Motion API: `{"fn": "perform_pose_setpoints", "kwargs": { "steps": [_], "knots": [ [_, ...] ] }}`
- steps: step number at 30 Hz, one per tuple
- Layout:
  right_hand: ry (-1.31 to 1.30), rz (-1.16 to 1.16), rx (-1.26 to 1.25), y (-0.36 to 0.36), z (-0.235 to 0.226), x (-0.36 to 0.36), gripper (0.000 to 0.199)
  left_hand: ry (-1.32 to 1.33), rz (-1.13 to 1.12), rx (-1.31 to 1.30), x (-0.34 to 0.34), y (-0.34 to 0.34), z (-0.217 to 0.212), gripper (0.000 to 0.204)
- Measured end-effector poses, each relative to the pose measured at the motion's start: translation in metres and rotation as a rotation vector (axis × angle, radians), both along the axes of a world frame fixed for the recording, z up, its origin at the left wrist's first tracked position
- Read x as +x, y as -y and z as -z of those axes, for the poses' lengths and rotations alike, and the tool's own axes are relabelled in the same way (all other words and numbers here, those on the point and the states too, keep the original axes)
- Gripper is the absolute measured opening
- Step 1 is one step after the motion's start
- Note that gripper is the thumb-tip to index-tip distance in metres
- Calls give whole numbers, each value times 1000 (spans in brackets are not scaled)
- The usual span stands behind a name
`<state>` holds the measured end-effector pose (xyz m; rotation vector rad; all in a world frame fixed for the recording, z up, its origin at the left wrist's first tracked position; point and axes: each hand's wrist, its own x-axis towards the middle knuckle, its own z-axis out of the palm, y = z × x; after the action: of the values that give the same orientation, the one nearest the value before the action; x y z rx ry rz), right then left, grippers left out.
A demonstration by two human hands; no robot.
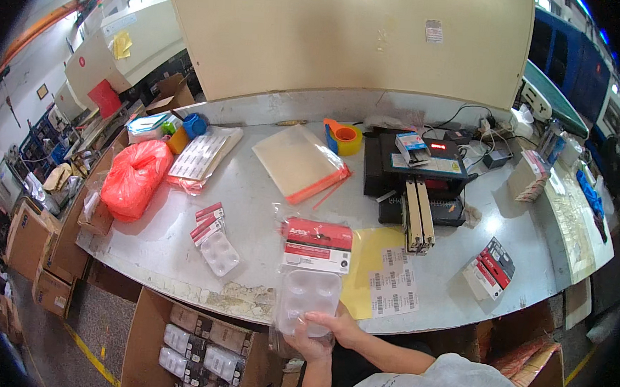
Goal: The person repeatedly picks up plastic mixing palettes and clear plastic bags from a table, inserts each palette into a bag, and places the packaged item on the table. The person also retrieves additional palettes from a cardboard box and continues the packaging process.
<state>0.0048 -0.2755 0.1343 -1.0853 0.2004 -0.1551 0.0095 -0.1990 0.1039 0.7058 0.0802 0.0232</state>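
Pale scuffed worktable (158,237), left hand (310,345) and right hand (344,327) clasping a bagged translucent tray (307,291) with round wells, red-and-white printed header card (313,255), barcode labels (393,280) nearby

Tabletop (496,223) glare, dark curved rim

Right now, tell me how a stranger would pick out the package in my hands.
At the near edge of the workbench, by the yellow sheet, find the left hand and right hand. They hold a clear package with a red and white card above a white tray of rounded wells. Unlike the similar tray lying farther left, this one is held.
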Motion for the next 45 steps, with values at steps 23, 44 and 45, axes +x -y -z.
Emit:
{"fn": "perform_pose_setpoints", "kwargs": {
  "steps": [23,44,45],
  "knots": [
    [-532,-590,-290,56,14,-111,30,-371,900,237,-40,-40,-25,43],
    [292,-187,-1219,-26,25,-46,11,-39,525,1469,-5,-106,-29,14],
    [297,-205,-1229,-27,23,-45,11,-44,542,1477,-4,-106,-29,14]
  ]
}}
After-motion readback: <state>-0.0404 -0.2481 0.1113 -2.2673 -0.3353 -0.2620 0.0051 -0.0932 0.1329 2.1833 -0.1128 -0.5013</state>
